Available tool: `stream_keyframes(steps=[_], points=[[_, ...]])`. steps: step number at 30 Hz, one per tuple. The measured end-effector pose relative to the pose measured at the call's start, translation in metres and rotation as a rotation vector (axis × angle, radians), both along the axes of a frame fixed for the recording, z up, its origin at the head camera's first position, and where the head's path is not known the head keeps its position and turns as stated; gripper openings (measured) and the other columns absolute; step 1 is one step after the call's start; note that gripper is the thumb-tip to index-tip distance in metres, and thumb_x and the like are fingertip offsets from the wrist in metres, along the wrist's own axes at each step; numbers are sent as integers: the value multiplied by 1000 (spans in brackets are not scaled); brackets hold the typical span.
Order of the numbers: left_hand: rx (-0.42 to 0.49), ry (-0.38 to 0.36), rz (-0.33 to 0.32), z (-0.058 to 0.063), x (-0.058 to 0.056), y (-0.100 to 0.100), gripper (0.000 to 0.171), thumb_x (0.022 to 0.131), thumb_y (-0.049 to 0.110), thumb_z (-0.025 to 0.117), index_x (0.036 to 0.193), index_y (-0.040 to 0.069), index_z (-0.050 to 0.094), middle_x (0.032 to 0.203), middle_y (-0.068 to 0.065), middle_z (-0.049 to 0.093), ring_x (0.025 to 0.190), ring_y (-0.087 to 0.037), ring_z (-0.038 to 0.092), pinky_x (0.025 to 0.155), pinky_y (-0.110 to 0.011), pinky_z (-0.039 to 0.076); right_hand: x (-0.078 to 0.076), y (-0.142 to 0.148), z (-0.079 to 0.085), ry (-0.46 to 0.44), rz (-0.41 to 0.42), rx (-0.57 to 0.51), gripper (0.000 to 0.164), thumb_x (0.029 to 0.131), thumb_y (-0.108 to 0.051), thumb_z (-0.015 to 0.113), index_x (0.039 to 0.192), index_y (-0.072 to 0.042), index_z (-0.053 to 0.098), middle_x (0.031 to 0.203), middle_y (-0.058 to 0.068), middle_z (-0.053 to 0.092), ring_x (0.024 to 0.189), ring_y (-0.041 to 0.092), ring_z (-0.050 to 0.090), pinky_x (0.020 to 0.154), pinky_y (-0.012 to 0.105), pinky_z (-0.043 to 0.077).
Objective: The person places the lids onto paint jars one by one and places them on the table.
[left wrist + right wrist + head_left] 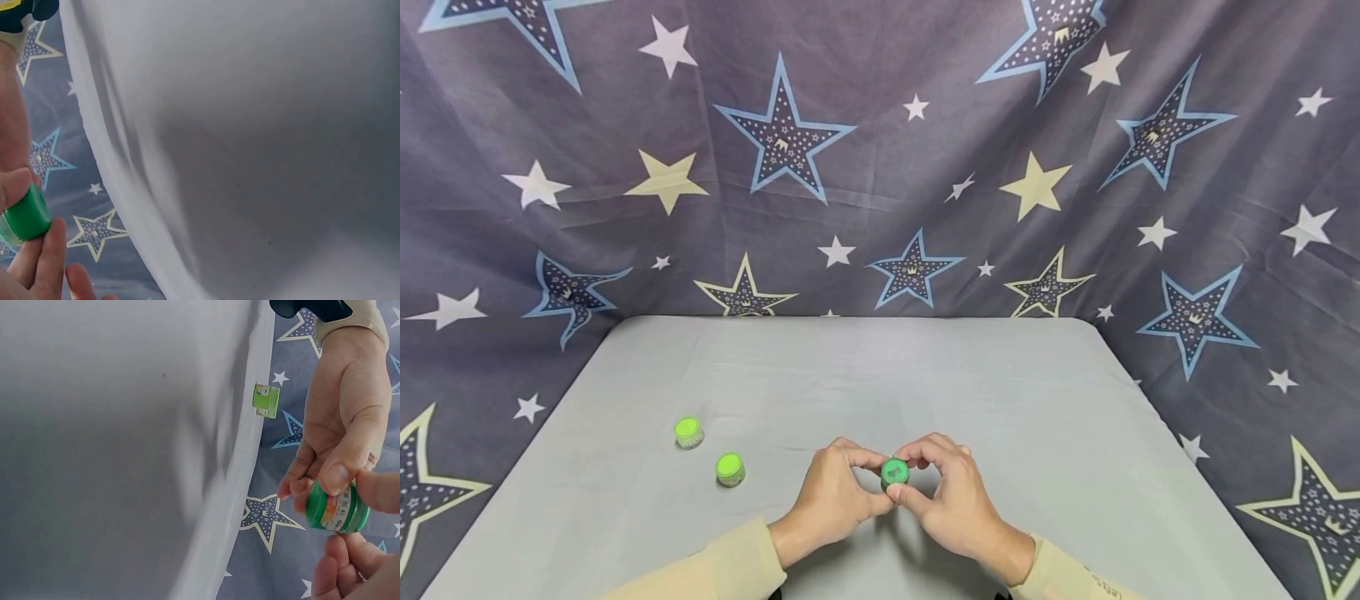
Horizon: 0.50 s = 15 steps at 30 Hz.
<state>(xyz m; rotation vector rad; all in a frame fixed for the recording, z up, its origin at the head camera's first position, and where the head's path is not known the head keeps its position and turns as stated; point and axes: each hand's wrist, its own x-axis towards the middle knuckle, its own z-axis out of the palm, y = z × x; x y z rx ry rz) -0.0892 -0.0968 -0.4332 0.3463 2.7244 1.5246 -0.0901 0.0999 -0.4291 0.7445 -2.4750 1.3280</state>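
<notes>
A small jar with a dark green lid (894, 472) is held above the near part of the table, between my two hands. My left hand (835, 497) pinches it from the left with thumb and finger. From the right, my right hand (953, 502) also pinches it with thumb and fingers. In the right wrist view the jar (338, 511) is tilted on its side, with a printed label around its wall. Only its green lid and a bit of clear wall show on the jar (28, 215) in the left wrist view.
Two small jars with lime green lids stand to the left on the grey-covered table (880, 375): a farther jar (688, 432) and a nearer jar (730, 469). A dark star-patterned cloth (880, 150) hangs behind the table and along its sides.
</notes>
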Motion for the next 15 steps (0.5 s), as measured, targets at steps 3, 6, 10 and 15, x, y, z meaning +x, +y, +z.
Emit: stream_keyframes(steps=[3, 6, 10, 15], points=[[0, -9, -9, 0, 0, -1, 30, 71, 18, 94, 98, 23, 83, 99, 8, 64, 102, -26, 64, 91, -47, 54, -2, 1, 0, 19, 39, 10, 38, 76, -12, 91, 109, -19, 74, 102, -14, 67, 92, 8, 57, 81, 38, 33], [-1, -6, -20, 0, 0, -1, 29, 71, 20, 94, 98, 23, 83, 99, 8, 64, 101, -25, 64, 92, -48, 54, -2, 2, 1, 24, 86, 21, 43, 77, -8, 90, 116, -16, 74, 108, -14, 68, 94, 9, 57, 83, 40, 32], [4, 1, -38, 0, 0, -1, 29, 72, 23, 94, 99, 20, 83, 98, 9, 64, 101, -25, 64, 92, -49, 54, -2, 4, 3, 17, 124, 34, 45, 79, -6, 87, 120, -16, 73, 110, -13, 67, 95, 12, 58, 85, 43, 32], [7, -4, -54, 0, 0, -1, 30, 73, 25, 94, 99, 18, 82, 98, 8, 64, 101, -23, 63, 93, -50, 53, -3, 4, 5, 6, 143, 53, 45, 80, -5, 87, 120, -19, 72, 110, -14, 67, 98, 9, 59, 85, 42, 31]])
